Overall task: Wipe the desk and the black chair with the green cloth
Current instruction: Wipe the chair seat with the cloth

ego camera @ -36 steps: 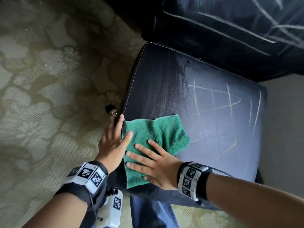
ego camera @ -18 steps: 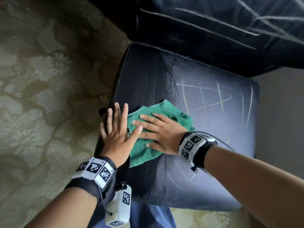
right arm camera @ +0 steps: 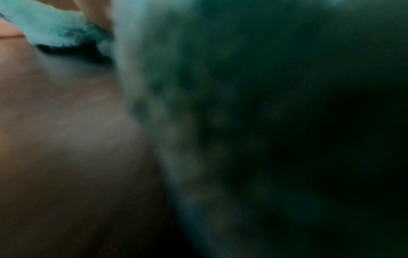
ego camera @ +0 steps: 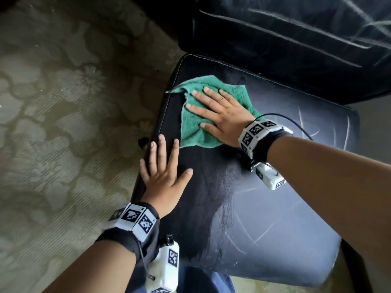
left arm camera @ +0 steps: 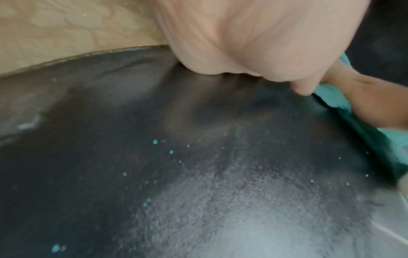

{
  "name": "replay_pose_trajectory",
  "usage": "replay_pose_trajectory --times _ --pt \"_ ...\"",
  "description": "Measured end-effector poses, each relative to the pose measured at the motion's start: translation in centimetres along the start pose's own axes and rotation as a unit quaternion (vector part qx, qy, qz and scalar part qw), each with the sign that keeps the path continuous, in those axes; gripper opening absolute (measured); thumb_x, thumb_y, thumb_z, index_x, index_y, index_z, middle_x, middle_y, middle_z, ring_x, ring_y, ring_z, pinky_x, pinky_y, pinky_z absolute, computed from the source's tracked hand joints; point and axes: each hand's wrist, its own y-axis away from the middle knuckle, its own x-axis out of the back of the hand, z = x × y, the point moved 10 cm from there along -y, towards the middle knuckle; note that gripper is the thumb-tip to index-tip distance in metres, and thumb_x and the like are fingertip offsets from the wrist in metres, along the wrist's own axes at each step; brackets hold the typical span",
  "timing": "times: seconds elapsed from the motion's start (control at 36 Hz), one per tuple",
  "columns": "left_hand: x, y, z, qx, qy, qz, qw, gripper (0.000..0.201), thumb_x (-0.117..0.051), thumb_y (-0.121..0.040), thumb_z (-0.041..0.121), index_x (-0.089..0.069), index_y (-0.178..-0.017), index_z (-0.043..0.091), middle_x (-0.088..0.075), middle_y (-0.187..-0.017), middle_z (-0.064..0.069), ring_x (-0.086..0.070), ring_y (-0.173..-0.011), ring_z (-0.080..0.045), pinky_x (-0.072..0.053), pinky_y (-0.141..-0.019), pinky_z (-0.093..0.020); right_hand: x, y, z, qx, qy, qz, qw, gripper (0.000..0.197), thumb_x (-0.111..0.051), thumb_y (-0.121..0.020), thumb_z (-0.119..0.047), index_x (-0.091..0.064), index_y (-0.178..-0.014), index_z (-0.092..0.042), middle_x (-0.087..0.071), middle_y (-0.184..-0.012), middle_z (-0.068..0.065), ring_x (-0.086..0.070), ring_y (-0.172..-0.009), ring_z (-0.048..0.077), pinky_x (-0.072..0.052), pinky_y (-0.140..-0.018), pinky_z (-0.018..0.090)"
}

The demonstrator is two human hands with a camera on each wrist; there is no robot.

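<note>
The green cloth (ego camera: 196,121) lies flat on the far left part of the black chair seat (ego camera: 264,208). My right hand (ego camera: 215,108) presses on it with straight spread fingers. My left hand (ego camera: 163,166) rests flat on the bare seat near its left edge, just below the cloth and apart from it. In the left wrist view my left hand (left arm camera: 253,43) lies on the dusty seat (left arm camera: 198,174), with the cloth (left arm camera: 335,101) at the right. The right wrist view is dark and blurred, filled by green cloth (right arm camera: 55,26). Pale scribble marks cross the seat's right half.
The chair's black backrest (ego camera: 296,39) rises behind the seat, marked with pale lines. Patterned beige carpet (ego camera: 63,123) covers the floor to the left. A small black lever (ego camera: 142,141) sticks out under the seat's left edge.
My right hand has slid the cloth from the seat's near left edge up to its far left part. My left hand has come off the cloth and now lies on bare seat.
</note>
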Motion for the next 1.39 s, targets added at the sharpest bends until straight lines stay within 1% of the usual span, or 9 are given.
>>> replay_pose_trajectory --times 0.25,0.33,0.42,0.5,0.56,0.67,1.0,1.31,1.39 --pt "-0.7 -0.1 -0.3 0.017 -0.054 -0.018 0.998 0.082 -0.006 -0.067 0.073 0.035 -0.132 0.043 0.054 -0.134 0.014 0.051 -0.123 -0.006 0.012 -0.112 -0.050 1.3 -3.3 4.1 -0.060 -0.013 0.032 0.998 0.054 -0.024 -0.101 -0.044 -0.004 -0.151 -0.039 0.002 -0.160 -0.007 0.004 -0.147 0.018 0.005 -0.118 0.036" --pt "-0.8 -0.1 -0.4 0.014 -0.061 -0.007 0.998 0.085 -0.008 -0.070 0.073 0.033 -0.138 0.042 0.051 -0.139 0.011 0.044 -0.131 -0.010 0.008 -0.112 -0.054 1.7 -4.0 5.2 -0.082 -0.026 0.044 0.995 0.053 -0.025 -0.101 -0.044 -0.005 -0.151 -0.039 0.001 -0.160 -0.007 0.003 -0.147 0.018 0.004 -0.118 0.035" --pt "-0.5 -0.1 -0.3 0.012 -0.067 0.014 0.998 0.081 -0.012 -0.076 0.072 0.021 -0.142 0.040 0.036 -0.149 0.011 0.032 -0.137 -0.013 -0.001 -0.111 -0.058 2.2 -4.1 6.4 -0.114 -0.049 0.057 0.991 0.053 -0.026 -0.101 -0.045 -0.007 -0.151 -0.039 -0.002 -0.160 -0.007 -0.003 -0.147 0.020 0.000 -0.118 0.035" --pt "-0.7 -0.1 -0.5 0.040 -0.086 -0.008 0.996 0.081 -0.007 -0.075 0.075 0.036 -0.136 0.041 0.049 -0.141 0.011 0.037 -0.134 -0.012 0.002 -0.111 -0.057 2.2 -4.2 7.1 -0.134 -0.066 0.054 0.987 0.053 -0.026 -0.101 -0.046 -0.006 -0.151 -0.040 -0.004 -0.160 -0.006 -0.008 -0.146 0.023 -0.002 -0.117 0.036" --pt "-0.9 -0.2 -0.5 0.056 -0.101 -0.035 0.993 0.081 -0.015 -0.082 0.074 0.043 -0.129 0.043 0.057 -0.134 0.010 0.041 -0.132 -0.013 0.004 -0.112 -0.057 2.3 -4.1 7.3 -0.138 -0.069 0.057 0.986 0.053 -0.026 -0.101 -0.046 -0.007 -0.151 -0.040 -0.006 -0.160 -0.005 -0.011 -0.146 0.024 -0.003 -0.117 0.037" --pt "-0.8 -0.3 -0.4 0.077 -0.102 -0.068 0.990 0.084 -0.030 -0.090 0.065 0.044 -0.122 0.045 0.059 -0.129 0.012 0.040 -0.134 -0.014 0.005 -0.111 -0.058 1.9 -3.8 7.9 -0.147 -0.076 0.049 0.985 0.054 -0.024 -0.101 -0.047 -0.004 -0.151 -0.039 -0.005 -0.160 -0.005 -0.011 -0.146 0.024 -0.003 -0.118 0.037" --pt "-0.7 -0.8 -0.4 0.093 -0.112 -0.100 0.984 0.083 -0.031 -0.090 0.065 0.043 -0.123 0.045 0.061 -0.125 0.016 0.041 -0.133 -0.013 0.005 -0.111 -0.059 0.3 1.0 9.4 -0.200 -0.075 0.040 0.976 0.056 -0.023 -0.101 -0.045 0.001 -0.151 -0.035 0.007 -0.160 -0.005 0.005 -0.147 0.018 0.004 -0.117 0.035" --pt "-0.3 -0.8 -0.1 0.084 -0.128 -0.078 0.985 0.084 -0.033 -0.092 0.061 0.043 -0.123 0.043 0.061 -0.125 0.013 0.037 -0.136 -0.015 0.001 -0.112 -0.058 -1.5 6.3 7.7 -0.277 -0.112 0.053 0.953 0.057 -0.025 -0.102 -0.042 0.000 -0.152 -0.028 0.008 -0.160 -0.001 0.008 -0.147 0.019 0.005 -0.117 0.036" --pt "-0.2 -0.8 0.0 0.083 -0.130 -0.068 0.986 0.085 -0.033 -0.092 0.062 0.039 -0.131 0.041 0.060 -0.125 0.013 0.035 -0.137 -0.015 0.000 -0.112 -0.058 -2.0 7.4 6.6 -0.298 -0.121 0.057 0.945 0.058 -0.025 -0.102 -0.042 0.000 -0.153 -0.026 0.008 -0.160 -0.001 0.007 -0.147 0.019 0.005 -0.117 0.035"
